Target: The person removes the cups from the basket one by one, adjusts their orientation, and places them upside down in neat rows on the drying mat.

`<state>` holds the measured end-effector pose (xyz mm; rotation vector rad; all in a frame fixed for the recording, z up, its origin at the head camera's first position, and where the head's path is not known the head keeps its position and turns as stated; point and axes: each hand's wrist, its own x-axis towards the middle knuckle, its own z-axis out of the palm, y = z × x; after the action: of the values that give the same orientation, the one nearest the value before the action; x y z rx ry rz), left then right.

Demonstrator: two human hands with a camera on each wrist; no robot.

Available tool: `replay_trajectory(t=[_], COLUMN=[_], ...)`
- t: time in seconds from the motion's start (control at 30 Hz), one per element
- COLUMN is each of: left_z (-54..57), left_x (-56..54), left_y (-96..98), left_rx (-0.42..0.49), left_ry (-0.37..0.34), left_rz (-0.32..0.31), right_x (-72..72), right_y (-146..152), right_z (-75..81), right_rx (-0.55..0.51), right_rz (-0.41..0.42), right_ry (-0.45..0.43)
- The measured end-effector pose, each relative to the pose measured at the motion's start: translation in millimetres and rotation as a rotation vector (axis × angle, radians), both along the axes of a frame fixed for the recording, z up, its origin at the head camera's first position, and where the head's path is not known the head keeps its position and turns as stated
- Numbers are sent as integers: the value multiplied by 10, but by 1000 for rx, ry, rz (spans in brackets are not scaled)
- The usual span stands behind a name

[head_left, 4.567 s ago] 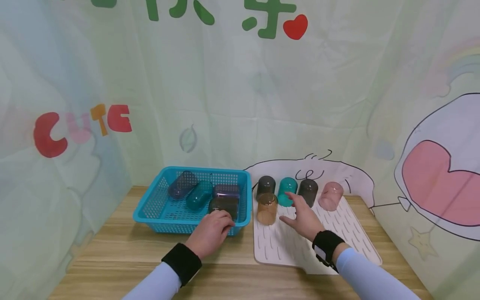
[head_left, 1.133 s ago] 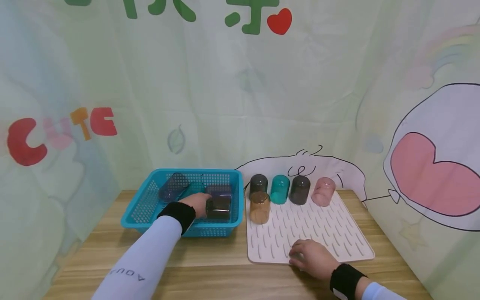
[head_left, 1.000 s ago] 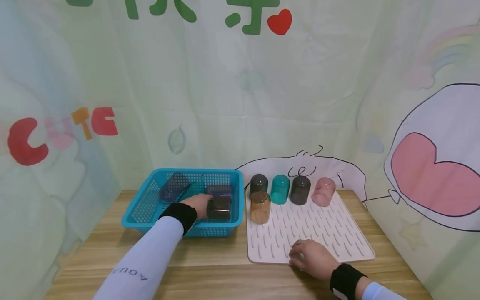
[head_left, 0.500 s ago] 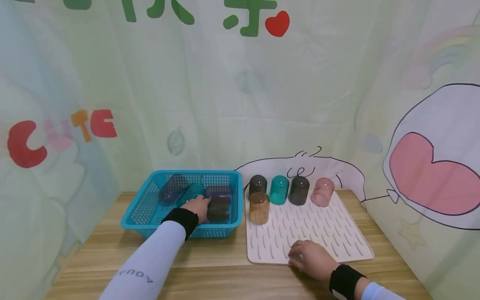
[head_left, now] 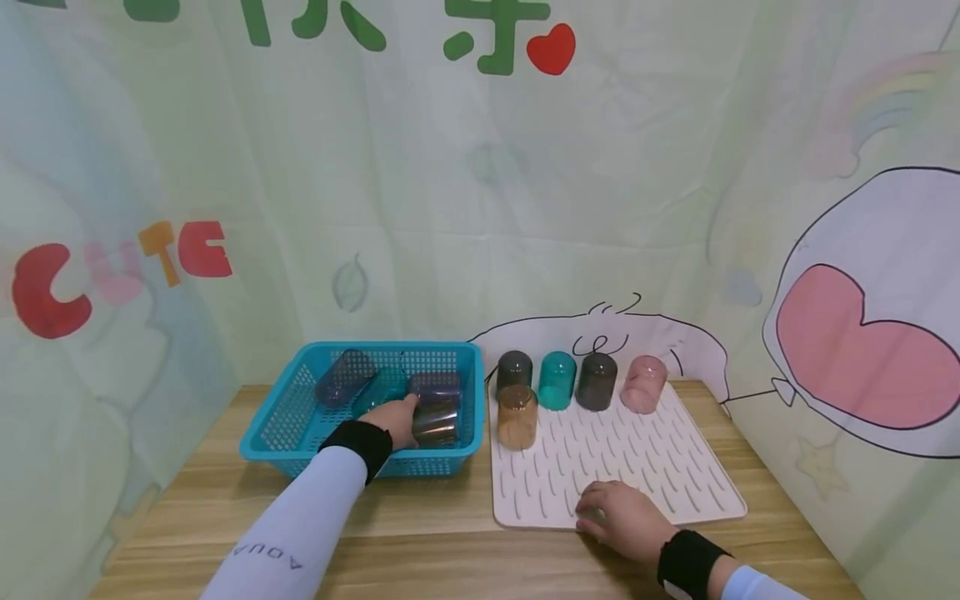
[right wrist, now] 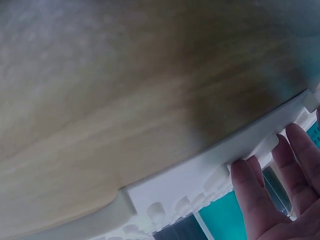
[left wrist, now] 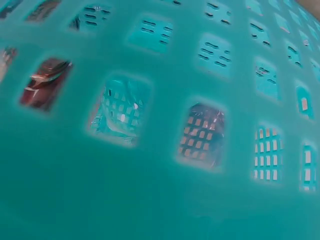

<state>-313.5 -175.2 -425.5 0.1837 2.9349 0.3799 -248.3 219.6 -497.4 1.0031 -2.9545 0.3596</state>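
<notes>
My left hand reaches over the front rim of the blue plastic basket and grips the left end of a dark brown see-through cup lying on its side. A purple cup lies just behind it, a teal cup behind the hand, and a bluish-purple cup at the back left. The basket wall fills the left wrist view, so that hand is hidden there. My right hand rests loosely bent at the front edge of the white ridged mat, fingertips at its rim.
Upside-down cups stand on the mat: a grey one, an amber one, a teal one, a dark one and a pink one. Behind the wooden table hangs a printed cloth.
My left hand has moved from the basket's front rim to the brown cup's left end, and the cup has tilted slightly. My right hand has drawn back from the standing cups to the mat's front edge.
</notes>
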Motion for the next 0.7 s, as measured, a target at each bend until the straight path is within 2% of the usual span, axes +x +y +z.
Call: replay_trajectory(t=[0.27, 0.47, 0.7], left_z=[55, 89, 73], left_x=[36, 63, 112], left_y=[4, 0, -77], left_rx=[41, 96, 175], left_ry=[28, 15, 40], left_rz=[-22, -35, -21], right_x=[2, 8, 35], right_y=[-1, -7, -7], right_z=[0, 8, 11], right_rx=[7, 11, 9], right_rz=[1, -3, 6], right_ry=[-1, -6, 22])
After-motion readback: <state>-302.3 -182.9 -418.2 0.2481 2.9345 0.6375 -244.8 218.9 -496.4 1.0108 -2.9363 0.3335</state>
